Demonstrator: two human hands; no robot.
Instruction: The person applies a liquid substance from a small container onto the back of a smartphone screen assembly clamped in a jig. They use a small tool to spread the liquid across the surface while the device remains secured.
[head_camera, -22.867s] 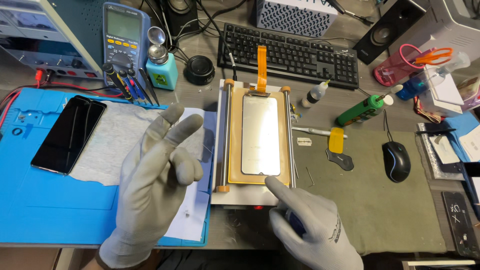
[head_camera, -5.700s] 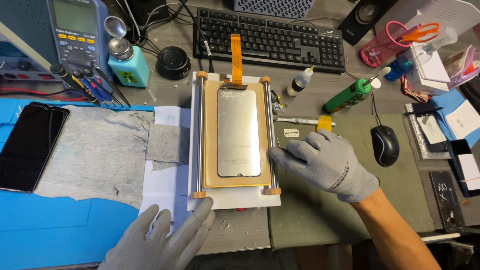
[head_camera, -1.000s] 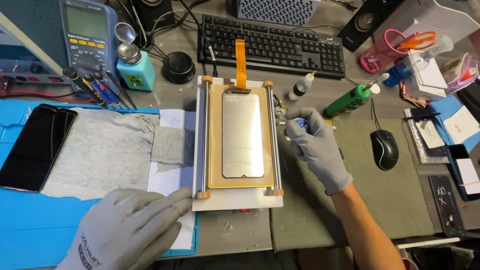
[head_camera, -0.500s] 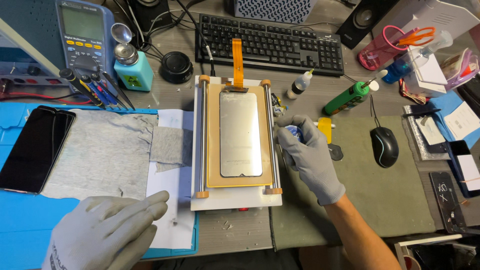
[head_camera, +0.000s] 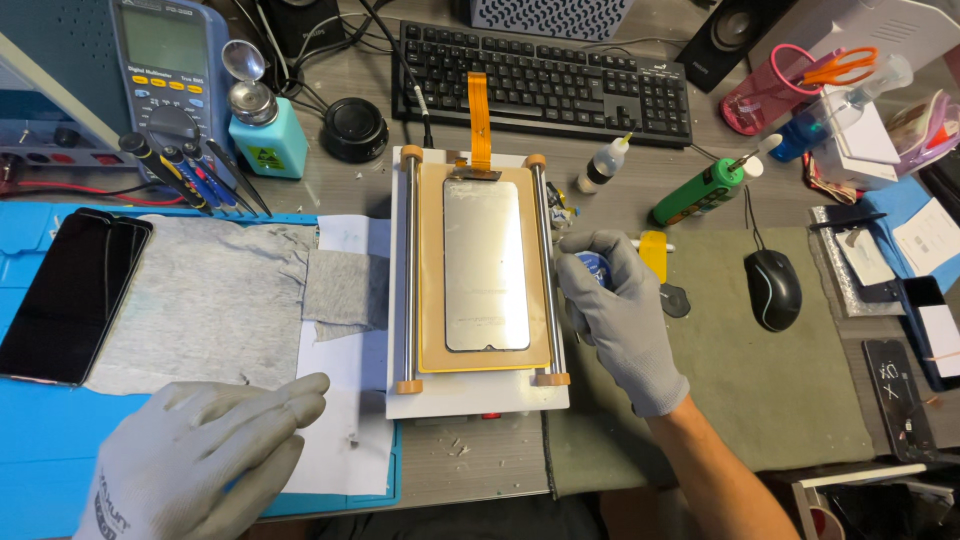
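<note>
Gripping a small blue tool (head_camera: 597, 270) in right hand (head_camera: 620, 315), left hand (head_camera: 200, 455) fingers together on paper (head_camera: 340, 400)

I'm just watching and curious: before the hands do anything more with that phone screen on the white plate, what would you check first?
1. Screen panel lies flat and centred on the tan pad: ok.
2. Orange ribbon cable free, not pinched: ok.
3. Right hand has a firm hold on the small blue thing: cannot tell, mostly hidden.
4. Left hand off the panel, resting on white paper: ok.
5. Both hands gloved: ok.
</note>
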